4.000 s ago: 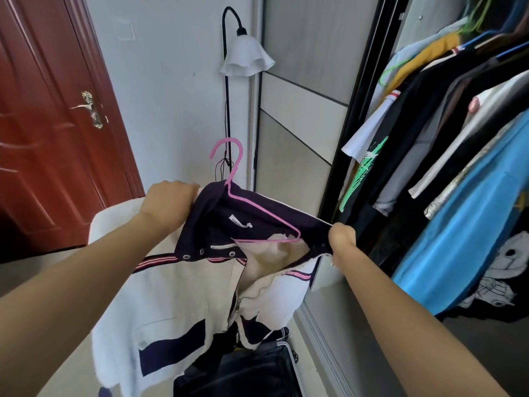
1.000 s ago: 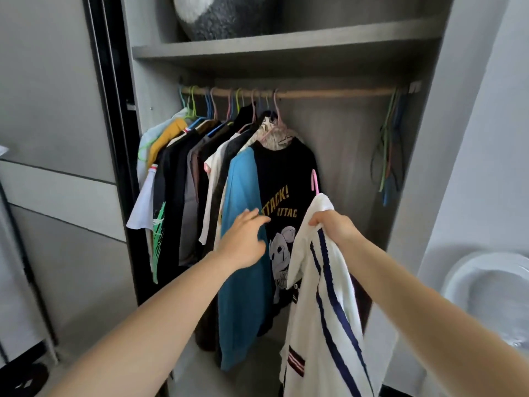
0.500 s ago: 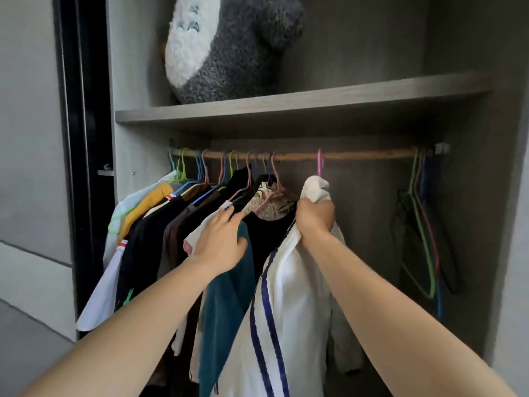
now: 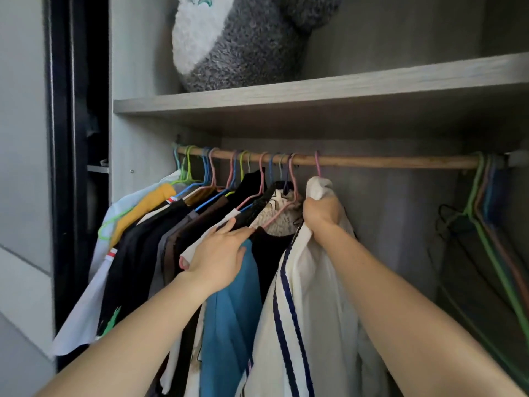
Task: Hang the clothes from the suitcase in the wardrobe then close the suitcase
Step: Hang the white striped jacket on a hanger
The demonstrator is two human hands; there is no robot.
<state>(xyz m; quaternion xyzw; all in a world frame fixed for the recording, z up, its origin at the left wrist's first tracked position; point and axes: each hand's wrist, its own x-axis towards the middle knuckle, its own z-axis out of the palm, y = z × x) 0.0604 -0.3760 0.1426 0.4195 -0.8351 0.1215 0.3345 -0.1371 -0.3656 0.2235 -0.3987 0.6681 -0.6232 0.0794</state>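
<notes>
Right hand (image 4: 320, 210): gripping white navy-striped jacket (image 4: 309, 296) — pink hanger (image 4: 317, 164) hooking wooden rail (image 4: 386, 161).
Left hand (image 4: 220, 253): flat, pressing hung clothes (image 4: 148, 239).
Remaining: closing suitcase.

grey-white plush toy (image 4: 243, 41): on upper shelf (image 4: 315, 90) | empty hangers (image 4: 486, 190): far right, count unclear

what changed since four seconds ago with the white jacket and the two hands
The white jacket was carried up into the wardrobe; its pink hanger hook now sits over the rail. The left hand let go of it and presses on the hung clothes. The right hand still grips the jacket near its top.
</notes>
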